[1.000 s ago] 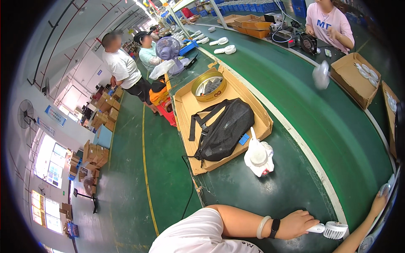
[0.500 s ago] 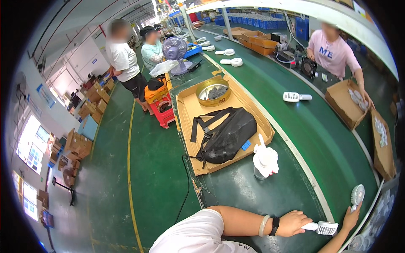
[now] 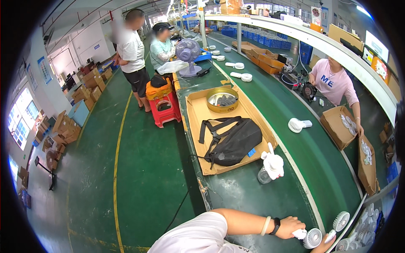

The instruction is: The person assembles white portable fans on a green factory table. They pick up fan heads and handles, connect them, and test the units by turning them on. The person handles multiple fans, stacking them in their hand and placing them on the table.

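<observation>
My left hand [image 3: 290, 227] reaches across the green bench at the bottom edge and is closed on the handle of a small white hand-held fan [image 3: 313, 238], whose round head points right. A pale bangle and a black band sit on that wrist. Only a bit of my right hand [image 3: 322, 248] shows at the lower rim, just right of the fan's head, next to a small white piece [image 3: 331, 235]; its grip is hidden. Several more white fans [image 3: 341, 220] lie at the lower right.
A flat cardboard tray [image 3: 194, 111] holds a black backpack [image 3: 232, 143] and a gold round tin [image 3: 222, 100]. A bottle with a white cloth [image 3: 272, 166] stands near it. One white fan [image 3: 298, 125] rides the green belt [image 3: 287, 101]. A person in pink [image 3: 335, 84] works at boxes [image 3: 339, 126] opposite.
The view has tilted and swung. The loose white fan has travelled down the belt toward me. My left hand keeps hold of its fan; my right arm has dropped nearly out of view.
</observation>
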A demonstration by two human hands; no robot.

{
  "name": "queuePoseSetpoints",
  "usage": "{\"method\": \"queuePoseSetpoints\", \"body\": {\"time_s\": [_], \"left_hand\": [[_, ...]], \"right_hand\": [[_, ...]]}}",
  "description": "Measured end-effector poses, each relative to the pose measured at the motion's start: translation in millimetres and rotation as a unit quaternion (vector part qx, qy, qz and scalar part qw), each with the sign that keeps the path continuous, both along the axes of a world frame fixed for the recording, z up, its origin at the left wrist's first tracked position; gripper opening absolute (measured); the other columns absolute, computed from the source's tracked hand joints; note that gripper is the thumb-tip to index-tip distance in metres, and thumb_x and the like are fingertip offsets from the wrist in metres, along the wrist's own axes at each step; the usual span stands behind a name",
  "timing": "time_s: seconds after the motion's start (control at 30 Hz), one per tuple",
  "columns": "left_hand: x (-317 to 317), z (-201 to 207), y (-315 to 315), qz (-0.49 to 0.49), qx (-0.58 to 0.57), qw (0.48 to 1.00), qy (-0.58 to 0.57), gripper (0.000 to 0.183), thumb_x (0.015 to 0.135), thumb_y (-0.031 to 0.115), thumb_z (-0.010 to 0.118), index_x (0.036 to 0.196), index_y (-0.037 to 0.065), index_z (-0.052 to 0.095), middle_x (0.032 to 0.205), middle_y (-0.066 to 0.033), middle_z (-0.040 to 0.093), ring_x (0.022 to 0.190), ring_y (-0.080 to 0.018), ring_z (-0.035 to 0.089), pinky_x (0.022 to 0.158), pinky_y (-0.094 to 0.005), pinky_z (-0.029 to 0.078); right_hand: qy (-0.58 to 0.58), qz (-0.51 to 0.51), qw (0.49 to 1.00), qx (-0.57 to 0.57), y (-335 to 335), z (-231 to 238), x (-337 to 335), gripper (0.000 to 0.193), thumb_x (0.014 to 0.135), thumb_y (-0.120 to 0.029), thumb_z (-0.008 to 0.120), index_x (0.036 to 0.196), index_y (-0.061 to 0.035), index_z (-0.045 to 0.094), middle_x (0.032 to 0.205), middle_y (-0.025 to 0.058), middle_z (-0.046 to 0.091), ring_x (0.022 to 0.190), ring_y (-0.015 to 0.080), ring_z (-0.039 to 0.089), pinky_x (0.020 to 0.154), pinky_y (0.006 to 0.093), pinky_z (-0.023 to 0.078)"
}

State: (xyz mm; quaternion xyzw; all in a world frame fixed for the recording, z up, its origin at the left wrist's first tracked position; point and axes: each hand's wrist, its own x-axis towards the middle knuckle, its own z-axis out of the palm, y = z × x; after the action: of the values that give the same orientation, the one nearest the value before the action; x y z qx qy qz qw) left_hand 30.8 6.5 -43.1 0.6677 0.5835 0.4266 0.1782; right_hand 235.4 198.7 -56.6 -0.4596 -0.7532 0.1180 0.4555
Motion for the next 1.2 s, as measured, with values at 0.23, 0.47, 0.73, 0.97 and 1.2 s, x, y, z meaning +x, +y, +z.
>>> {"method": "queuePoseSetpoints", "body": {"time_s": [0.23, 0.47, 0.73, 0.97, 1.2], "left_hand": [[-7.7, 40.9, 33.1, -0.175, -0.216, 0.922, 0.27, 0.027, 0.068, 0.019, 0.063, 0.091, 0.006, 0.062, 0.085, -0.0128, 0.065, 0.083, -0.0341, 0.062, 0.071, -0.0476, 0.049], [71.0, 121.3, 110.3, -0.381, -0.14, 0.728, 0.553, 0.025, 0.07, 0.03, 0.065, 0.09, 0.014, 0.068, 0.095, -0.0082, 0.066, 0.09, -0.0243, 0.063, 0.07, -0.0462, 0.049], [99.9, 169.9, 119.1, -0.434, -0.061, 0.753, 0.491, 0.03, 0.072, 0.03, 0.064, 0.096, 0.013, 0.066, 0.102, -0.01, 0.062, 0.097, -0.0271, 0.058, 0.074, -0.047, 0.047], [95.8, 169.6, 109.3, -0.432, -0.098, 0.76, 0.476, 0.034, 0.073, 0.03, 0.063, 0.101, 0.012, 0.063, 0.109, -0.0115, 0.058, 0.102, -0.0296, 0.054, 0.077, -0.0477, 0.045], [92.4, 174.3, 101.2, -0.444, -0.131, 0.756, 0.464, 0.038, 0.074, 0.029, 0.062, 0.107, 0.011, 0.061, 0.115, -0.013, 0.055, 0.108, -0.0321, 0.05, 0.08, -0.0484, 0.044]], "right_hand": [[-0.007, -0.036, 0.999, 0.033, -38.4, 24.1, 3.8, 0.049, 0.081, -0.016, 0.068, 0.122, 0.0032, 0.05, 0.117, 0.026, 0.055, 0.104, 0.0354, 0.056, 0.091, 0.0404, 0.044], [0.307, -0.011, 0.919, -0.246, -5.2, -10.6, 21.3, 0.053, 0.081, -0.017, 0.061, 0.129, -0.0039, 0.043, 0.121, 0.0168, 0.052, 0.108, 0.0315, 0.051, 0.092, 0.0407, 0.04], [0.212, -0.031, 0.947, -0.241, 23.6, -17.4, 45.5, 0.049, 0.082, -0.017, 0.061, 0.126, -0.0002, 0.045, 0.119, 0.0199, 0.053, 0.106, 0.0339, 0.053, 0.091, 0.041, 0.041], [0.183, -0.021, 0.953, -0.242, 28.3, -28.1, 47.0, 0.046, 0.084, -0.018, 0.061, 0.122, 0.003, 0.047, 0.117, 0.0227, 0.054, 0.104, 0.036, 0.054, 0.091, 0.0412, 0.042], [0.174, -0.013, 0.959, -0.223, 35.9, -32.1, 55.5, 0.044, 0.085, -0.018, 0.061, 0.119, 0.0062, 0.049, 0.115, 0.0255, 0.055, 0.102, 0.0381, 0.055, 0.091, 0.0414, 0.043]]}}
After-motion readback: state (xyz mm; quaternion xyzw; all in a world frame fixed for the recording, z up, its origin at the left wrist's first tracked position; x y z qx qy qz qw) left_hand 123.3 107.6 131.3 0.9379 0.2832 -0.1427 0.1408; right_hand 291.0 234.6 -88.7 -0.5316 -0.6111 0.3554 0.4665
